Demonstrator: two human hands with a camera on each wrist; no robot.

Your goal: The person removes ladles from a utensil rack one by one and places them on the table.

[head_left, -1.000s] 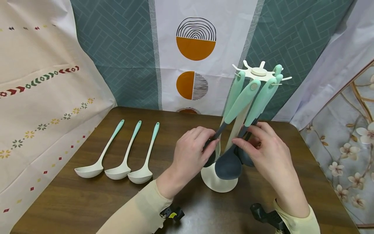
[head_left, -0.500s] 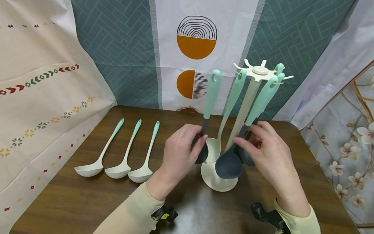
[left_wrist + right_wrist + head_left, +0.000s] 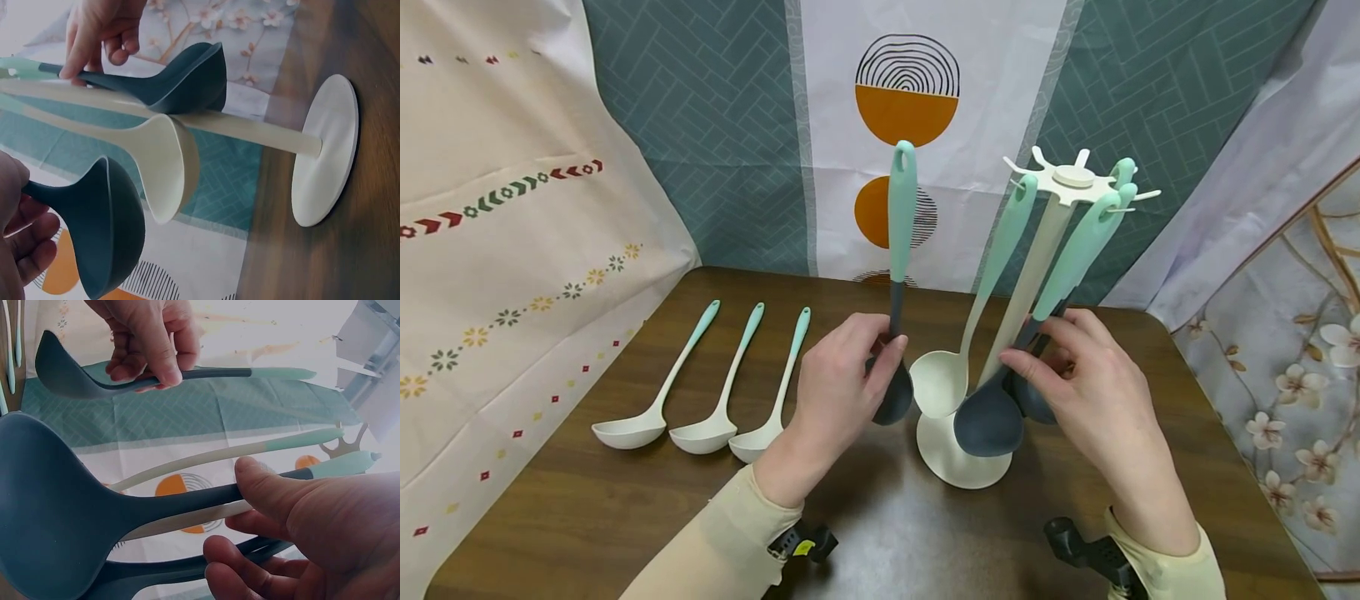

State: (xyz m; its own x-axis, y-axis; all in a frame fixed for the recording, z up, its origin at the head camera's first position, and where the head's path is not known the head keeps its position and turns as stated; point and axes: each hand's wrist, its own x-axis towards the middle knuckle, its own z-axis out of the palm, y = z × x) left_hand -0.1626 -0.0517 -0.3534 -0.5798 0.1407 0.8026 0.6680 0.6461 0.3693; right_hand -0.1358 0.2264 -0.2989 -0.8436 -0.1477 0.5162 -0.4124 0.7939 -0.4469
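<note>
My left hand [image 3: 842, 387] grips the neck of a dark blue-grey ladle with a mint handle [image 3: 902, 208], upright and apart from the white utensil stand [image 3: 1026, 287]. The left wrist view shows its bowl [image 3: 109, 225] hanging free. My right hand [image 3: 1093, 383] pinches the neck of another dark ladle [image 3: 988, 421], whose handle hangs from a hook of the stand. A further dark ladle [image 3: 131, 578] lies close behind that one, partly hidden by the fingers. On the stand's left side hangs a cream ladle [image 3: 940, 385], touched by neither hand.
Three cream ladles with mint handle ends, a left one [image 3: 632, 431], a middle one [image 3: 703, 435] and a right one [image 3: 754, 444], lie side by side on the brown table [image 3: 587, 500]. Patterned cloth [image 3: 700, 167] hangs behind and at both sides.
The left hand's ladle has come off the stand, moving left and swinging from tilted to upright. This uncovers the cream ladle. The right hand stays in place with its grip.
</note>
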